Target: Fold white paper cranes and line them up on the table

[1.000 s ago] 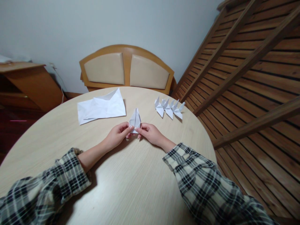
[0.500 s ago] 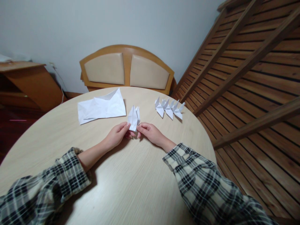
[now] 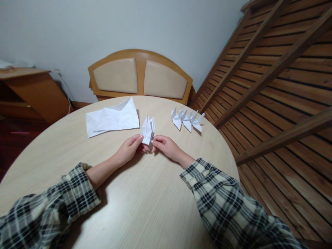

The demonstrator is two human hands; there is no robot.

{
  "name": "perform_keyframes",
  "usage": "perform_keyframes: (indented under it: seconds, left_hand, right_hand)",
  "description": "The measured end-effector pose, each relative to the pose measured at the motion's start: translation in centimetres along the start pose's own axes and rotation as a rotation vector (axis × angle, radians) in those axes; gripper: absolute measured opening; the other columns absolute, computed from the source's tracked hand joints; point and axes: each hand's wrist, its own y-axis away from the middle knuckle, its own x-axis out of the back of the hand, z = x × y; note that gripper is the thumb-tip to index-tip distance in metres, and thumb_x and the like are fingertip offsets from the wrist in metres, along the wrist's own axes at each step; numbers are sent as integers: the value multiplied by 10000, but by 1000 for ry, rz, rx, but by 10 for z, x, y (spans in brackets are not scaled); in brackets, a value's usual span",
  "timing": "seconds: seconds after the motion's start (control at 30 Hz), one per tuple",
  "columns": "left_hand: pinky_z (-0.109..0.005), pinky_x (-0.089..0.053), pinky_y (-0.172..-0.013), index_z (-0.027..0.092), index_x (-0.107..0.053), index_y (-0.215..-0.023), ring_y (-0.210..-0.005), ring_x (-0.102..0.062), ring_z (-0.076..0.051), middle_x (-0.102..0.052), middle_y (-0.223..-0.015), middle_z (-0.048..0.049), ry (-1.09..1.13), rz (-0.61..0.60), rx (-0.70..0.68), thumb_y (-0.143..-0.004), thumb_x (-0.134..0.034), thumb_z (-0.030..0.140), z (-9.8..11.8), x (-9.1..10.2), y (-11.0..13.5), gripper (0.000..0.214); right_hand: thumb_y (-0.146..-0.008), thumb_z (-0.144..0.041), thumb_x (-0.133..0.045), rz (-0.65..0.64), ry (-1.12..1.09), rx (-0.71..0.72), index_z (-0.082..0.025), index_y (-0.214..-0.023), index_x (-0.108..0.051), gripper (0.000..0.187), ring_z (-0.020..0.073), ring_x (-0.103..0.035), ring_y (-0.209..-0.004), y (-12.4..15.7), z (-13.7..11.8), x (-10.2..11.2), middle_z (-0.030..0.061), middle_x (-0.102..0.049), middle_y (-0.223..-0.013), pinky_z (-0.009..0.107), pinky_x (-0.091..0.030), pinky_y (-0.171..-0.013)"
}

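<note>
My left fingers (image 3: 137,140) and right fingers (image 3: 157,143) grasp a white origami piece (image 3: 147,131), long axis and tips pointing away from me.

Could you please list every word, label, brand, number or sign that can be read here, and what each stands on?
There are none to read.
The folded paper by the hands, the white sheets and the row of paper figures show no visible writing.
The white items at the left edge are too blurred to tell.
</note>
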Motion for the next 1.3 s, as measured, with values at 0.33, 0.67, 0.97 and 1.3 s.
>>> perform_keyframes:
  seconds: [0.33, 0.67, 0.97, 1.3]
  left_hand:
    - [-286, -467, -621, 165, -598, -811, -615, -560, -149, -661, -710, -30, -63, -4, -24, -890, -529, 555, 4, -2, 0, 404]
    - [-281, -438, -607, 173, -577, -742, -599, -521, -145, -584, -658, 1, -160, -21, -77, -896, -529, 524, 4, 1, 0, 386]
    - [-237, -430, -556, 203, -451, -1113, -567, -540, -118, -613, -711, 37, -39, 16, -122, -869, -631, 388, -3, 2, -2, 355]
    - [-301, -468, -732, 184, -602, -885, -777, -562, -166, -594, -844, -11, -264, 76, -216, -820, -580, 303, 3, 1, -1, 138]
  right_hand:
    - [-868, -316, -622, 17, -66, -32, -158, -820, -619, 166, 110, -593, -667, 0, 2, 1, 1, -646, -727, 265, -478, -665]
    - [-806, -284, -672, -35, -156, -15, -153, -914, -657, 170, 119, -618, -723, -1, 1, 0, 34, -694, -863, 296, -520, -728]
    - [-807, -276, -674, -72, -148, -18, -154, -965, -682, 200, 129, -623, -768, 0, 2, -1, 46, -704, -911, 296, -523, -731]
    - [-815, -283, -677, -55, -104, -40, -137, -955, -691, 203, 125, -619, -724, -1, 6, -1, 43, -702, -865, 299, -516, -733]
